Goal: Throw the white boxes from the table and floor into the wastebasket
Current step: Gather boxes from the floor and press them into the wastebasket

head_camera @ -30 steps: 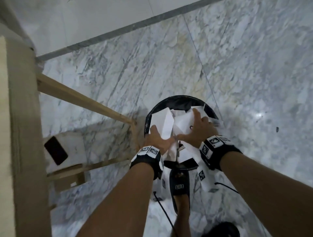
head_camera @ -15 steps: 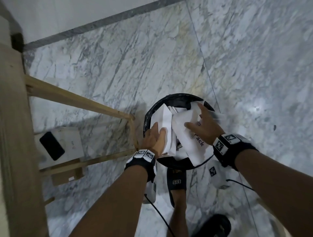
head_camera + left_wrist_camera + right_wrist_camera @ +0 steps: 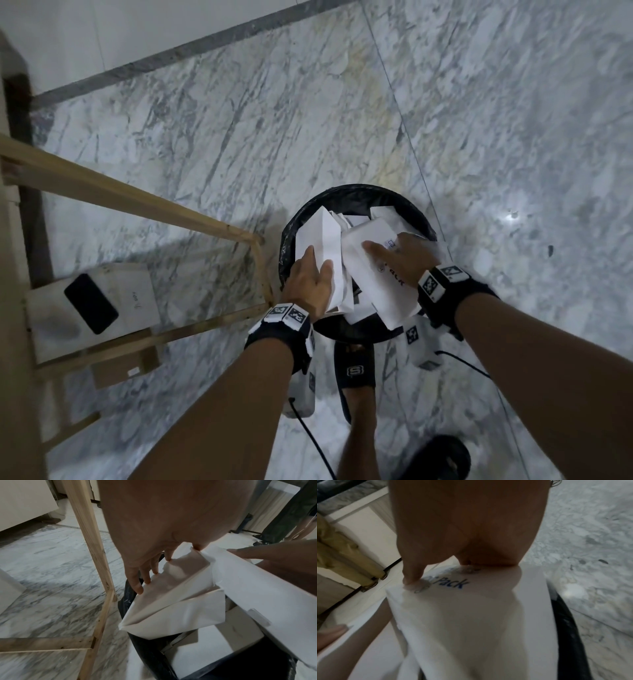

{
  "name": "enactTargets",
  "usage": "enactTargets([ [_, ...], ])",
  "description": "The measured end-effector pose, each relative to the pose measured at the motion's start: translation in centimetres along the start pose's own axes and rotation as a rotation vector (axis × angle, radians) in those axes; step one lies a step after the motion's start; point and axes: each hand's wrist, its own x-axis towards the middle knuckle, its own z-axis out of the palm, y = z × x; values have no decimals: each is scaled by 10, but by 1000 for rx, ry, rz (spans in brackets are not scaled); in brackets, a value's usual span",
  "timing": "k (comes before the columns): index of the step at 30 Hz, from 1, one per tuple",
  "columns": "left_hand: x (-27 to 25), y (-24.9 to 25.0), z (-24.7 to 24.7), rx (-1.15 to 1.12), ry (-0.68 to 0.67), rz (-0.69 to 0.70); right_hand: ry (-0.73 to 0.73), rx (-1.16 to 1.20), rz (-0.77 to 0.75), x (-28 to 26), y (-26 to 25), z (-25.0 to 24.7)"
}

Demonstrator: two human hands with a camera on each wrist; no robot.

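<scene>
1. Now, both hands are flat and spread, pressing down rather than gripping: the left hand (image 3: pixel 310 281) lies with straight fingers on the tall folded white cardboard box (image 3: pixel 320 245) standing on end, and the right hand (image 3: pixel 402 255) rests palm-down, thumb out, on the flat white printed carton (image 3: pixel 378 291) just beside it.
2. Under both palms sits the round black-lined wastebasket (image 3: pixel 356 195), already crowded with white boxes, so these two stick up above its rim (the printed carton overhangs the near edge toward the person).
3. The step in hand looks like packing the load down. It should go best with an even downward push from both palms, the tall box being tipped inward first so it folds flat instead of springing back.
4. The risk, I judge, is the basket tipping or the overhanging carton sliding out onto the grey-veined marble floor (image 3: pixel 513 137); pressing straight down over the basket's centre should guard against that.
5. Well to the left of the left hand, behind the pale wooden frame rail (image 3: pixel 137 202), another white box with a black phone on it (image 3: pixel 92 305) appears to wait its turn.
</scene>
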Motion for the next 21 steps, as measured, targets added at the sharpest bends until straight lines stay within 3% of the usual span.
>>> enactTargets([
  [5, 4, -3, -5, 21, 36, 68, 37, 78, 58, -7, -12, 5],
  [11, 2, 1, -9, 70, 16, 54, 298, -226, 49, -11, -10, 28],
  [16, 0, -3, -5, 35, 50, 31, 387, -122, -68, -21, 4, 22],
  [21, -4, -8, -1, 18, 51, -6, 436, -125, -86, -33, 18, 17],
])
